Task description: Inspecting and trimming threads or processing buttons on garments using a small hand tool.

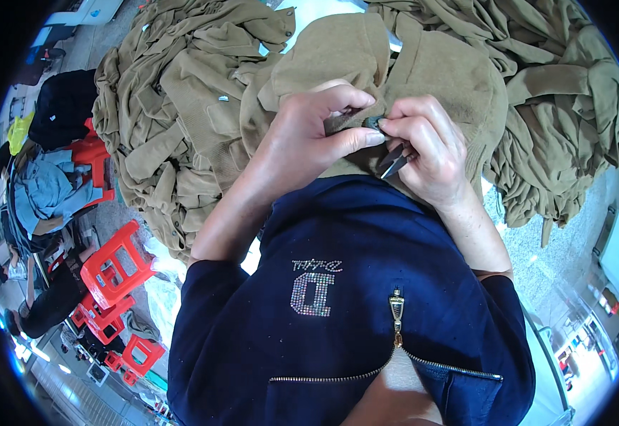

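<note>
A khaki knit garment [451,67] is spread in front of my body. My left hand [316,131] is closed on a folded edge of it, thumb and fingers pinching the cloth. My right hand [430,145] meets it from the other side, thumb and forefinger at a small dark round piece [374,123] that looks like a button. Thread snips [394,165] are tucked in the palm of the right hand, blades pointing down toward my lap. The fingers partly hide the button-like piece and the snips' handles.
Heaps of khaki garments [181,106] lie at the left, and another pile [565,121] at the right. Red plastic stools [118,259] stand on the floor at the left. Blue-grey clothing [54,188] rests near another red stool. Other people sit at the far left.
</note>
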